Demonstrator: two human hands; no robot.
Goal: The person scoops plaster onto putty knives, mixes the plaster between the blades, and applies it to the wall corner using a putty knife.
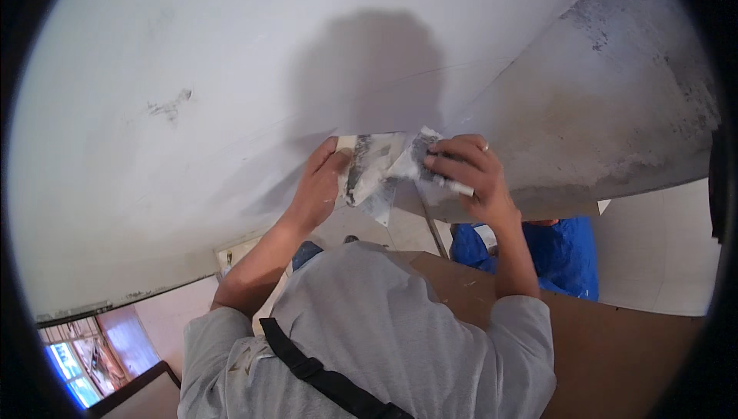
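My left hand [314,184] is closed on the edge of a flat scraper [373,159], cream at the gripped edge and smeared with white and grey putty. Opposite it, my right hand [478,177], with a ring on one finger, grips a smaller putty knife [420,154] that has a dark blade face and white putty along its edges. The two tools meet or overlap in front of the wall; whether their blades touch I cannot tell. Below them shows a pale, pointed corner [380,207] of something thin.
Ahead rises a white wall [207,50] bearing my shadow and a dark scuff. To the right is a rough grey plastered surface [615,104]. Blue plastic [565,257] lies below it, near a brown floor or board [607,342]. A window [69,373] shows at lower left.
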